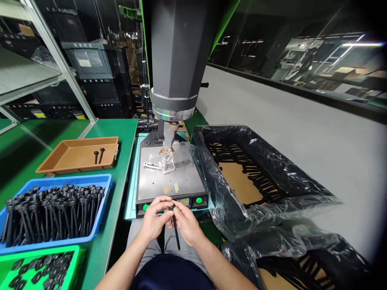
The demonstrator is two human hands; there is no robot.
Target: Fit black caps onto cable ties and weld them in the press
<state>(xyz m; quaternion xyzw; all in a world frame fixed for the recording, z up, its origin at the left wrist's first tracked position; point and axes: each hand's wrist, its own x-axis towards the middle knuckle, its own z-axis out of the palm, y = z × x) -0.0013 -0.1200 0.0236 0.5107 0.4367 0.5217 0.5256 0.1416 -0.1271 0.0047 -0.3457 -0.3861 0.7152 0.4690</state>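
Observation:
Both my hands meet in front of me, just below the machine's front panel. My left hand (153, 219) and my right hand (186, 224) pinch the head end of a long black threaded bolt (175, 233), which hangs down between them over my lap. Fingers of both hands are curled round its top. Above them lies the press's metal plate (169, 181) with a clear plastic-wrapped fixture (165, 161) under the grey press head (177, 60). Two green buttons (198, 200) sit on the front panel.
On the green bench to the left: a blue tray (99, 217) full of black bolts, a green tray (74, 262) of small black parts, a brown tray (75, 155) holding two bolts. A plastic-lined box (242, 169) of black parts stands at right, with another below it.

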